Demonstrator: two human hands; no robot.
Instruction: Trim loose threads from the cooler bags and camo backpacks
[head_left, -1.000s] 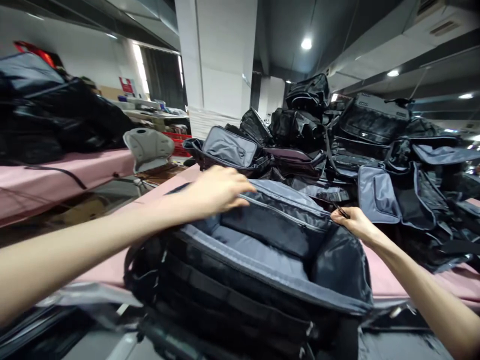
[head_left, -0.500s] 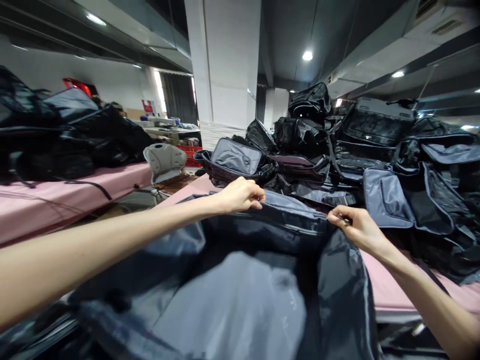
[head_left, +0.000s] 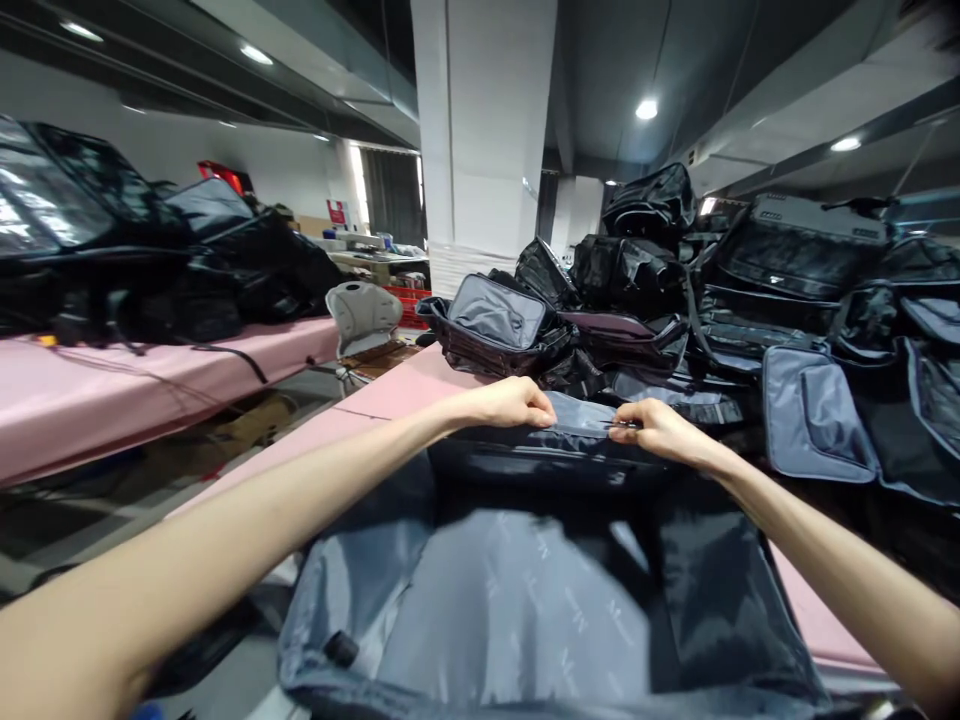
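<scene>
An open black bag with grey lining [head_left: 525, 590] lies in front of me on the pink table [head_left: 390, 395]. My left hand [head_left: 510, 403] pinches the far edge of the bag's inner pocket, fingers closed on the fabric. My right hand [head_left: 656, 432] is closed close beside it on the same edge, pinching what looks like a zipper pull. The two hands are a short gap apart along the pocket's top seam.
A tall pile of black and grey bags [head_left: 750, 290] fills the table behind and to the right. More black bags [head_left: 150, 260] sit on a second pink table at left. A grey chair [head_left: 364, 310] stands in the gap, and a white pillar [head_left: 480, 140] rises behind.
The bag has been laid open wider, showing its grey lining. My right hand has moved left along the pocket edge toward my left hand. The view has shifted up and right.
</scene>
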